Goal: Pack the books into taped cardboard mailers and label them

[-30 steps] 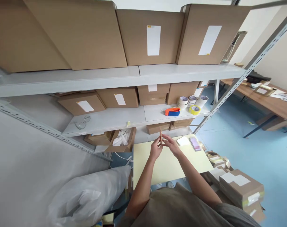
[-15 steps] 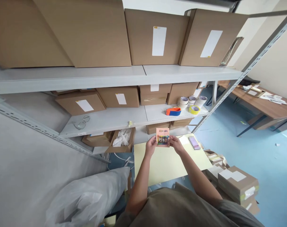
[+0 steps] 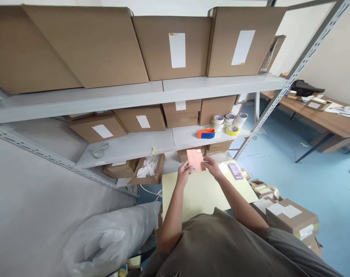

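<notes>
Both hands hold a small pink card above a pale yellow table. My left hand grips its left lower edge and my right hand pinches its right edge. The card's plain pink side with a small barcode faces me. A white slip and a purple item lie on the table just right of my hands.
A grey metal shelf rack stands ahead, holding brown cardboard boxes, tape rolls and an orange-blue tape dispenser. A grey plastic bag sits at lower left. Taped boxes are stacked at right; a wooden desk stands farther back.
The card was edge-on, then turned to show its colourful printed face, and now it is flipped to the plain pink barcode side. My view shifted slightly.
</notes>
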`<action>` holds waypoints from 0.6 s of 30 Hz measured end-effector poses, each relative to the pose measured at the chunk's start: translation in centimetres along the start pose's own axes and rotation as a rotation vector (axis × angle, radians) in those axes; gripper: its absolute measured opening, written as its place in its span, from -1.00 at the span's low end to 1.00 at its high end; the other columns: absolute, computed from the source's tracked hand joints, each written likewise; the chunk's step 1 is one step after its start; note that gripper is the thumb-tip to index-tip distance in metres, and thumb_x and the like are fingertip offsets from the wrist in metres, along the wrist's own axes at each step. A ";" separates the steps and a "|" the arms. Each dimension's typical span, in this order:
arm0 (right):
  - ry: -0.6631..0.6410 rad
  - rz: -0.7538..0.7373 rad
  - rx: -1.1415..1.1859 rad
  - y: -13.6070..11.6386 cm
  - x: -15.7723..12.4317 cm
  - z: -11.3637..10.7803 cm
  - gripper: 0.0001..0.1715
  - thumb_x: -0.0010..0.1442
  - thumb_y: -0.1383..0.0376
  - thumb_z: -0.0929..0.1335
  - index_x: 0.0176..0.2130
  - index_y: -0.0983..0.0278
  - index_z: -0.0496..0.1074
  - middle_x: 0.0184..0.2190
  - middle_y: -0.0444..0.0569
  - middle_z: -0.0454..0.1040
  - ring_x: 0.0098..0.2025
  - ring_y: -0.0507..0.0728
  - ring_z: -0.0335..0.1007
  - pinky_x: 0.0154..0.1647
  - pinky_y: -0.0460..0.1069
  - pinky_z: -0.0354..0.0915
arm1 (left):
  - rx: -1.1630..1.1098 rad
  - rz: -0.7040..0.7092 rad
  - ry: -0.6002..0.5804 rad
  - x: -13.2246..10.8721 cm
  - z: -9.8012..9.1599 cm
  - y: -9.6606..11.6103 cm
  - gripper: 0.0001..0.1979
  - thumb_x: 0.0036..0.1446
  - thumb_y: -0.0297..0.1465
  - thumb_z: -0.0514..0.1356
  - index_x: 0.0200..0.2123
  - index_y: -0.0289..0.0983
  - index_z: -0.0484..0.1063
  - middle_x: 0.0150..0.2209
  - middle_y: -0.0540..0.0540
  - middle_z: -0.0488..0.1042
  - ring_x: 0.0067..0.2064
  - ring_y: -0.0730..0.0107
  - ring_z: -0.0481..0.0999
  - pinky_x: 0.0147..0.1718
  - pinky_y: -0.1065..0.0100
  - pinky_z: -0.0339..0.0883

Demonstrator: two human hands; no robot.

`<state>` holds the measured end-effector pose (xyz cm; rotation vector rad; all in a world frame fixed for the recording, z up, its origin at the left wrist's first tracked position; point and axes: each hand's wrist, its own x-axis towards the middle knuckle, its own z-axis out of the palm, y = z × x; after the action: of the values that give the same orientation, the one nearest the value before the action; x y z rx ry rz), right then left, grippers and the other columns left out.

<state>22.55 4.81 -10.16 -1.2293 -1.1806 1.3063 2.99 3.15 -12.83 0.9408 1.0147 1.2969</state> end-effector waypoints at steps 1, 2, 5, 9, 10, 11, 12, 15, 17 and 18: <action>-0.036 0.026 0.039 0.1 0.2 -0.3 -0.36 -0.02 -0.05 0.59 -0.02 0.19 0.59 -0.13 0.04 0.69 -0.03 0.31 0.61 0.00 0.18 0.50 | -0.028 0.005 0.000 0.0 -0.1 -0.2 -0.32 0.05 -0.14 0.46 0.23 -0.22 0.55 0.14 -0.20 0.62 -0.02 0.16 0.68 -0.08 0.27 0.56; -0.077 0.048 0.083 0.2 0.4 -0.5 -0.34 -0.04 -0.05 0.61 -0.03 0.20 0.59 -0.17 0.03 0.69 -0.10 0.29 0.62 -0.06 0.17 0.51 | -0.028 0.017 0.012 0.1 -0.1 -0.4 -0.34 0.03 -0.15 0.47 0.20 -0.23 0.58 0.11 -0.20 0.65 -0.01 0.16 0.68 -0.06 0.26 0.56; -0.111 0.083 0.157 0.8 0.6 -0.8 -0.35 -0.10 -0.02 0.64 -0.08 0.22 0.58 -0.27 0.00 0.69 -0.22 0.26 0.63 -0.17 0.13 0.52 | 0.028 0.066 0.071 0.3 0.1 -1.3 -0.39 0.01 -0.21 0.49 0.15 -0.25 0.62 0.03 -0.17 0.69 0.04 0.13 0.66 0.05 0.20 0.54; -0.080 0.146 0.147 2.8 0.9 -1.1 -0.35 -0.13 0.00 0.66 -0.10 0.22 0.59 -0.29 -0.01 0.68 -0.25 0.25 0.62 -0.23 0.12 0.51 | 0.093 0.037 0.130 0.6 -0.2 -3.6 -0.36 0.01 -0.23 0.48 0.19 -0.27 0.60 -0.02 -0.18 0.70 -0.04 0.13 0.69 0.01 0.16 0.57; -0.075 0.163 0.136 3.7 1.0 -1.2 -0.34 -0.13 0.01 0.65 -0.08 0.22 0.59 -0.29 0.00 0.68 -0.25 0.26 0.61 -0.23 0.11 0.51 | 0.113 0.015 0.143 0.7 -0.5 -4.5 -0.35 0.02 -0.23 0.47 0.19 -0.28 0.60 -0.02 -0.18 0.70 -0.07 0.14 0.69 -0.02 0.16 0.58; -0.072 0.182 0.123 4.7 1.2 -1.4 -0.33 -0.12 0.01 0.64 -0.05 0.23 0.59 -0.28 0.00 0.68 -0.23 0.26 0.61 -0.23 0.12 0.51 | 0.133 -0.014 0.159 0.8 -0.7 -5.4 -0.35 0.02 -0.24 0.47 0.20 -0.28 0.59 -0.02 -0.20 0.70 -0.08 0.14 0.69 -0.02 0.16 0.58; -0.068 0.205 0.103 5.8 1.3 -1.6 -0.31 -0.11 0.02 0.63 -0.02 0.23 0.59 -0.25 0.01 0.69 -0.21 0.26 0.62 -0.21 0.12 0.52 | 0.159 -0.048 0.180 0.8 -1.0 -6.4 -0.35 0.03 -0.26 0.46 0.21 -0.29 0.58 0.00 -0.22 0.69 -0.07 0.13 0.69 -0.01 0.15 0.57; 0.002 0.321 -0.026 9.9 1.5 -2.7 -0.28 -0.05 0.06 0.57 0.09 0.21 0.57 -0.09 0.08 0.69 -0.07 0.29 0.62 -0.10 0.14 0.52 | 0.293 -0.187 0.269 0.6 -2.4 -9.4 -0.34 0.04 -0.34 0.48 0.24 -0.28 0.55 0.12 -0.28 0.64 0.08 0.08 0.66 0.12 0.13 0.51; 0.082 0.428 -0.149 12.9 1.2 -3.7 -0.28 -0.01 0.10 0.53 0.14 0.21 0.55 0.04 0.16 0.66 0.02 0.30 0.60 -0.03 0.14 0.51 | 0.411 -0.300 0.314 0.0 -3.4 -11.3 -0.35 0.06 -0.37 0.49 0.25 -0.25 0.54 0.20 -0.30 0.59 0.18 0.04 0.61 0.19 0.13 0.45; 0.110 0.476 -0.200 14.3 0.9 -4.3 -0.29 0.00 0.12 0.52 0.15 0.21 0.55 0.08 0.19 0.65 0.04 0.31 0.60 0.00 0.14 0.50 | 0.456 -0.358 0.321 -0.3 -4.0 -12.2 -0.36 0.08 -0.38 0.48 0.26 -0.25 0.53 0.23 -0.31 0.57 0.20 0.04 0.59 0.21 0.14 0.43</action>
<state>26.46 4.75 -24.65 -1.7839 -0.9903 1.4600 2.83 2.06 -25.63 0.8449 1.6957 0.9448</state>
